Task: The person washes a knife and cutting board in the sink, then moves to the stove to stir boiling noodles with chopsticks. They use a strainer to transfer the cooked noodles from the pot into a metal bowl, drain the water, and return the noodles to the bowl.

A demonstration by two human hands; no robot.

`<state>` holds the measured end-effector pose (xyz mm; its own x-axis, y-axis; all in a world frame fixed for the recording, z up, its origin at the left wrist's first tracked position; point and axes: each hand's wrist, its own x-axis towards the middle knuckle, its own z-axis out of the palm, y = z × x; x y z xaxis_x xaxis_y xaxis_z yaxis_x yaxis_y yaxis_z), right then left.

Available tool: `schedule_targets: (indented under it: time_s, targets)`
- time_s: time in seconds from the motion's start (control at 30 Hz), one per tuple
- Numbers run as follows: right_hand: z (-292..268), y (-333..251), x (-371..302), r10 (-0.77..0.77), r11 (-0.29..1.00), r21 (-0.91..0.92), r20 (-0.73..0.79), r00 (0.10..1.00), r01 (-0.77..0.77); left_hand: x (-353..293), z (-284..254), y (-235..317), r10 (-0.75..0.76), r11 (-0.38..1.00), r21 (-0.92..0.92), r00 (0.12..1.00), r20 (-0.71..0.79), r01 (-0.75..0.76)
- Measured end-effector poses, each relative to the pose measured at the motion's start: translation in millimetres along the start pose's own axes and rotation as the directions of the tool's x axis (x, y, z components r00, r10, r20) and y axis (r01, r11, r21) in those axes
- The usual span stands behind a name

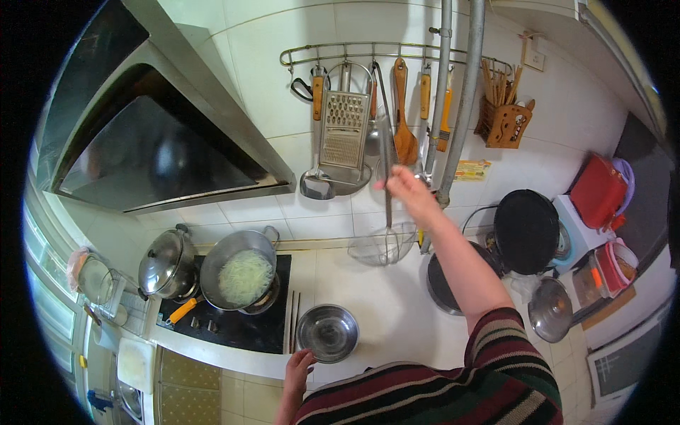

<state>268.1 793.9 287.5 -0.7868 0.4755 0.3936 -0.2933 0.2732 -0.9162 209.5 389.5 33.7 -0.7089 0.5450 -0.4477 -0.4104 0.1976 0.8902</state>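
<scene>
My right hand (412,197) is raised in front of the tiled wall, fingers closed around the long handle of a wire strainer (382,244). The strainer's mesh basket hangs downward over the back of the counter, and the handle's upper part is blurred. Low at the counter's front edge, my left hand (299,367) has its curled fingers at the rim of a metal bowl (328,333). The bowl's inside looks bare. A pair of chopsticks (292,322) lies just left of it. On the stove, a wok (212,273) holds pale green shreds (245,278) in liquid.
A lidded pot (167,263) stands left of the wok on the black cooktop (202,333). Above hangs a rail (354,54) with a grater (344,127), a ladle (316,185) and a wooden spatula (404,138). Vertical pipes (464,99) and dark pans (525,230) are to the right.
</scene>
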Motion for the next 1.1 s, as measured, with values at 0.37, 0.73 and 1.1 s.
schedule_targets:
  time_s: [0.37,0.73,1.1]
  targets:
    - [113.0,10.4,-118.6,-0.194,0.958,-0.043,0.625,0.756,0.282,-12.5,96.3,104.9,0.182,0.831,-0.524,0.799,0.573,0.186]
    - [94.6,30.9,-158.4,0.429,0.828,-0.011,0.658,0.619,-0.561,-6.4,69.9,117.3,0.253,0.917,-0.342,0.963,0.095,-0.207]
    - [133.5,58.7,-184.7,0.55,0.824,-0.091,0.364,0.751,-0.559,-6.6,40.9,91.7,0.436,0.746,0.332,0.801,0.411,-0.577]
